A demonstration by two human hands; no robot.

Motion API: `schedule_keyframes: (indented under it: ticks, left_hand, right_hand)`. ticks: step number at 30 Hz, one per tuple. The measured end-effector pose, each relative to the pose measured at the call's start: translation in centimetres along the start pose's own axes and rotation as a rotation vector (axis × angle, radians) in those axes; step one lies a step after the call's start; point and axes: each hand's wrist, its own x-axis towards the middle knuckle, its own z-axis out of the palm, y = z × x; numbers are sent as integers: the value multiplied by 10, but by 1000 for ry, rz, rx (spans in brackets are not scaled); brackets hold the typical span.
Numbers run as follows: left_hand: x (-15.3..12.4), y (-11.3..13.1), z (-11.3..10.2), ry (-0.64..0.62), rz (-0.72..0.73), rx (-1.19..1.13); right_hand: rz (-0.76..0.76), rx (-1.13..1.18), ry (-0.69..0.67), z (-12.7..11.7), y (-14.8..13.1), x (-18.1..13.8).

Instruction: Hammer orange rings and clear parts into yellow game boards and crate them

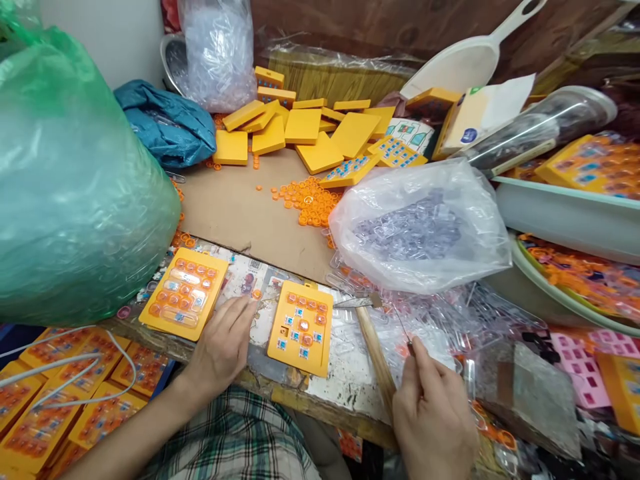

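My left hand is at the bench edge, between two yellow molded trays. Its fingers are drawn together, with a small orange ring at the tips. To its left, a yellow tray carries orange rings and clear pieces. On the right lies another yellow tray, with orange rings in some cavities and small blue-and-white pieces in others. My right hand is closed round the handle of a thin metal pick, tip raised, over the bench's right side. A wooden-handled hammer lies beside that hand.
Orange rings are heaped on cardboard, with yellow blocks stacked behind. A bag of clear pieces stands at right. A large green bag bulges at left. A stone block sits right of my right hand.
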Motion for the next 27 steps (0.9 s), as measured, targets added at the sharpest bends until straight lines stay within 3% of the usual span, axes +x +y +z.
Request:
schedule_keyframes:
  ticks: [3, 6, 8, 14, 17, 20, 23, 25, 27]
  left_hand:
    - [2, 3, -1, -13, -30, 2]
    - [0, 13, 1, -60, -48, -121]
    - [-3, 19, 3, -87, -60, -193]
    - [-7, 21, 5, -81, -89, -286]
    - [-8, 18, 6, -52, -121, -318]
    - [-11, 18, 9, -41, -126, -325]
    - [-13, 20, 8, -28, -131, -405]
    - [-10, 23, 5, 22, -247, -540]
    - [-1, 27, -1, 74, -486, -761]
  right_hand:
    - [-38, -107, -98, 3, 14, 13]
    - [-127, -7, 61, 2, -5, 29]
    - [-339, 314, 183, 5, -40, 45]
    - [-818, 616, -204, 58, -185, 97]
    - [-923, 721, -336, 87, -220, 111]
    - [-871, 847, -403, 98, -218, 112]
    - [-688, 998, -407, 88, -190, 105]
    - [-515, 1111, -381, 71, -168, 94]
    - [-357, 1218, -357, 49, -148, 78]
